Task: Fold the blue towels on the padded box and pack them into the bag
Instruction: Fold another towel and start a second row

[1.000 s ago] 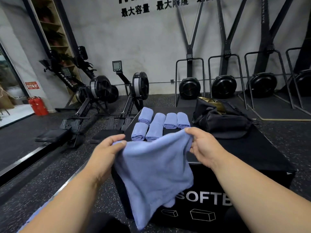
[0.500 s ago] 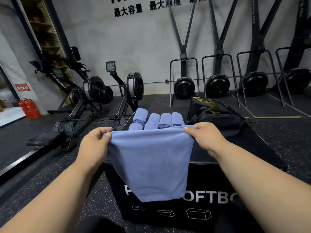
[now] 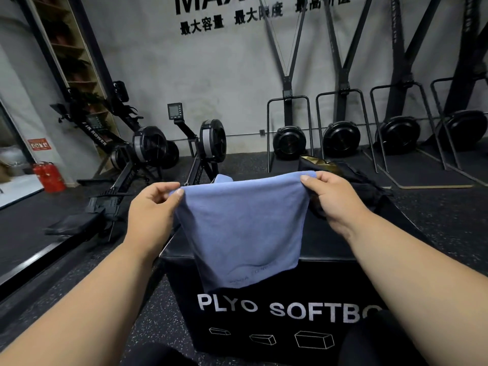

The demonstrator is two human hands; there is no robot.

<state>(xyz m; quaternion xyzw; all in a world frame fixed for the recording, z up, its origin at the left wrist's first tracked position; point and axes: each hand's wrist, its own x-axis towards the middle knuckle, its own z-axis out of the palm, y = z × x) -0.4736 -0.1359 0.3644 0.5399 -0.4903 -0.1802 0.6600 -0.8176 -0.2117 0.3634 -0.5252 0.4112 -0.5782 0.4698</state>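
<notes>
A blue towel was held up, spread flat, in front of the padded box. Its top edge was stretched roughly level between the two hands, and the cloth hung down across the box's near top edge, with faint printed lettering near its lower hem.

The left hand was at 9 o'clock of the towel; its upper corner was pinched between thumb and curled fingers. The right hand was at 3 o'clock; the other upper corner was pinched the same way, thumb on the near face of the cloth. Both forearms were extended from the bottom of the view.

The box was black, marked "PLYO SOFTBO…" on its near face, the last letters covered by the right forearm. At 12 o'clock above the towel's top edge, a small part of another blue towel was seen on the box top; whether it was rolled or folded could not be told. The black bag lay on the box top at about 2 o'clock from the held towel, largely hidden behind the right hand.

Rowing machines were noted on the floor at 10 o'clock, and a red fire extinguisher at far 9 o'clock.
</notes>
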